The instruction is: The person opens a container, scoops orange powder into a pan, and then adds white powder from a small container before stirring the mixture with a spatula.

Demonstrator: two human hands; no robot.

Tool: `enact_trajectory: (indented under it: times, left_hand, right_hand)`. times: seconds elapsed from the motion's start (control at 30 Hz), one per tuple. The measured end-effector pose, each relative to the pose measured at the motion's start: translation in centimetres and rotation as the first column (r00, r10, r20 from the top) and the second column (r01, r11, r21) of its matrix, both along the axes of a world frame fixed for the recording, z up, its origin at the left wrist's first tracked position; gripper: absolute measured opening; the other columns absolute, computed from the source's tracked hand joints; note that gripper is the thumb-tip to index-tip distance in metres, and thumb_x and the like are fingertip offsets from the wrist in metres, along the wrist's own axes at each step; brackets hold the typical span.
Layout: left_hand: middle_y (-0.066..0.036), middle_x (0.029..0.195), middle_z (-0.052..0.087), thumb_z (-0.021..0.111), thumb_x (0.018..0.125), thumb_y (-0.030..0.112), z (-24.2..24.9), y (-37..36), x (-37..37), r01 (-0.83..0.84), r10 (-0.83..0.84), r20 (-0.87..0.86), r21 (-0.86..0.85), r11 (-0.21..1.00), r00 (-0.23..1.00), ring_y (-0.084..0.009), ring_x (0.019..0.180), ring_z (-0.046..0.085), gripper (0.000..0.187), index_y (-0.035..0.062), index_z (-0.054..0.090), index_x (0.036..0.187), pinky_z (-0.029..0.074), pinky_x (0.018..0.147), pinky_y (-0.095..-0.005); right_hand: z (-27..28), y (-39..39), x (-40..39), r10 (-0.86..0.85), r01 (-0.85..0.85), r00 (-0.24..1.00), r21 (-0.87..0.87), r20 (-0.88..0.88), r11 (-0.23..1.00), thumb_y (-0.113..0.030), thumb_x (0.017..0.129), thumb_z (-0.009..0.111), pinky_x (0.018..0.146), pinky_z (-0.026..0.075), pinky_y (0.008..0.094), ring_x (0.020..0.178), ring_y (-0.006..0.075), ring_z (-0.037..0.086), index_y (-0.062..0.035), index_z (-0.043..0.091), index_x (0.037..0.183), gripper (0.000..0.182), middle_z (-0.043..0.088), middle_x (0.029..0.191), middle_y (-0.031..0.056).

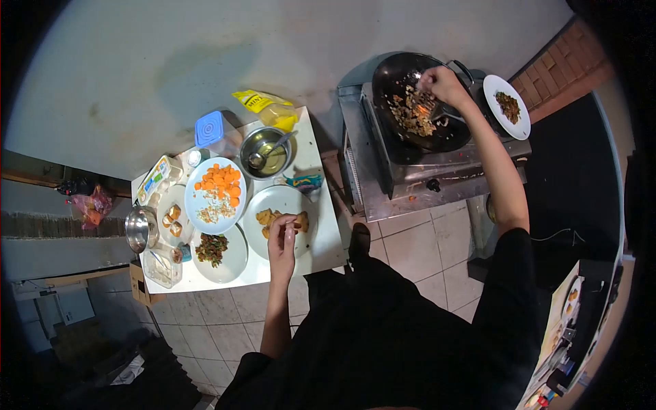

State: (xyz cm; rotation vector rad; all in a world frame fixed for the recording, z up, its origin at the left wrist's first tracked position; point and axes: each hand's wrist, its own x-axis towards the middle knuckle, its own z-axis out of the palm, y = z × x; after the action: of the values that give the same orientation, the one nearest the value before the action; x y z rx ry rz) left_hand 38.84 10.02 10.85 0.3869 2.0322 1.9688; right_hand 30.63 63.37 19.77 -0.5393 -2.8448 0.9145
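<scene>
My left hand [281, 240] is over a white plate [258, 198] of golden-brown fried pieces [265, 217], its fingers curled together. Whether a piece is between its fingertips I cannot make out. Stretched out to the stove, my right hand [441, 83] hangs above a black wok [389, 72], fingers drawn together and pointing down; what they hold, if anything, is hidden. Chopped browned food with orange bits [413, 116] lies in the wok. A metal spatula [447, 113] rests inside it, below my right hand.
Beside the wok stands a white plate [521, 130] of dark chopped food on the steel stove [403, 188]. The white table [328, 239] holds a plate of diced carrots [220, 179], a steel bowl with a ladle [266, 154], a yellow bag [270, 109] and a blue-lidded tub [210, 130].
</scene>
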Motion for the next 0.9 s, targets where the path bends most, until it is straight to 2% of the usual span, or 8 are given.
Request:
enact_trajectory:
  times: [0.07,0.17,0.3,0.33,0.43,0.6,0.77,0.9]
  left_hand:
    - [-0.006,0.114,0.059,0.051,0.104,0.016,0.7,1.4,1.4,-0.009,0.008,0.023,0.006,1.000,1.000,-0.0148,0.100,0.060,0.021,0.0030,0.059,0.118,0.045,0.087,-0.0280]
    - [-0.006,0.114,0.059,0.050,0.104,0.015,0.8,2.7,2.7,0.005,-0.005,-0.005,-0.014,1.000,1.000,-0.0148,0.099,0.060,0.021,0.0035,0.059,0.119,0.045,0.086,-0.0281]
    - [-0.006,0.115,0.058,0.050,0.103,0.014,1.1,3.2,3.6,-0.002,0.002,-0.021,-0.020,1.000,1.000,-0.0146,0.098,0.059,0.021,0.0029,0.059,0.118,0.045,0.086,-0.0280]
    - [-0.006,0.115,0.058,0.050,0.103,0.014,1.1,3.1,3.7,-0.013,0.012,-0.032,-0.030,0.999,0.999,-0.0146,0.098,0.059,0.021,0.0025,0.059,0.118,0.045,0.086,-0.0279]
    - [-0.007,0.115,0.058,0.050,0.103,0.014,0.8,2.6,3.9,-0.039,0.037,-0.037,-0.044,0.998,0.999,-0.0146,0.098,0.058,0.020,0.0016,0.059,0.117,0.044,0.086,-0.0280]
    - [-0.007,0.115,0.057,0.050,0.103,0.014,1.0,2.7,3.9,-0.038,0.038,-0.011,-0.041,0.998,0.999,-0.0147,0.099,0.057,0.020,0.0010,0.059,0.115,0.044,0.087,-0.0279]
    - [-0.007,0.115,0.057,0.051,0.103,0.016,1.6,2.9,3.2,-0.020,0.018,-0.034,-0.050,0.999,0.999,-0.0141,0.099,0.056,0.020,0.0013,0.059,0.115,0.044,0.088,-0.0280]
    - [-0.007,0.115,0.058,0.051,0.104,0.017,1.7,2.5,2.8,-0.029,0.027,-0.033,-0.048,0.998,0.999,-0.0141,0.099,0.056,0.021,0.0014,0.060,0.115,0.044,0.088,-0.0282]
  right_hand:
    - [0.4,-0.3,-0.2,0.038,-0.040,0.999,0.128,0.023,0.991,-0.007,0.081,0.069,0.072,0.054,0.0380,0.075,0.0285,0.069,0.0004,0.071,0.082,0.008,0.068,0.076,0.0168]
    - [-1.8,2.8,-1.1,0.104,-0.071,0.986,0.242,-0.127,0.968,0.001,0.079,0.063,0.065,0.051,0.0345,0.068,0.0198,0.065,0.0020,0.068,0.083,0.007,0.064,0.068,0.0113]
    - [-2.6,5.9,-0.3,0.157,-0.099,0.982,0.415,-0.107,0.904,0.005,0.076,0.056,0.067,0.051,0.0354,0.069,0.0229,0.066,0.0024,0.067,0.080,0.012,0.067,0.070,0.0142]
    - [-0.8,5.1,0.5,0.109,-0.121,0.992,0.198,0.067,0.973,0.003,0.078,0.060,0.066,0.051,0.0367,0.067,0.0244,0.066,0.0038,0.066,0.079,0.007,0.069,0.072,0.0147]
    - [2.1,1.4,3.0,0.131,-0.140,0.981,0.055,0.147,0.989,0.002,0.080,0.063,0.065,0.052,0.0376,0.064,0.0248,0.065,0.0049,0.066,0.077,0.005,0.070,0.072,0.0141]
    - [-0.3,2.6,1.5,0.279,-0.270,0.960,0.175,-0.029,0.947,0.003,0.080,0.063,0.070,0.053,0.0358,0.068,0.0275,0.067,0.0038,0.066,0.080,0.003,0.069,0.074,0.0168]
    - [-3.7,6.4,-0.9,0.140,-0.080,0.982,0.394,-0.127,0.916,0.004,0.079,0.059,0.071,0.052,0.0374,0.070,0.0326,0.066,0.0035,0.066,0.080,0.007,0.068,0.074,0.0172]
    - [-2.1,5.2,-0.4,0.204,-0.169,0.966,0.213,-0.157,0.962,0.000,0.080,0.059,0.072,0.053,0.0410,0.073,0.0358,0.067,0.0034,0.067,0.083,0.009,0.069,0.079,0.0201]
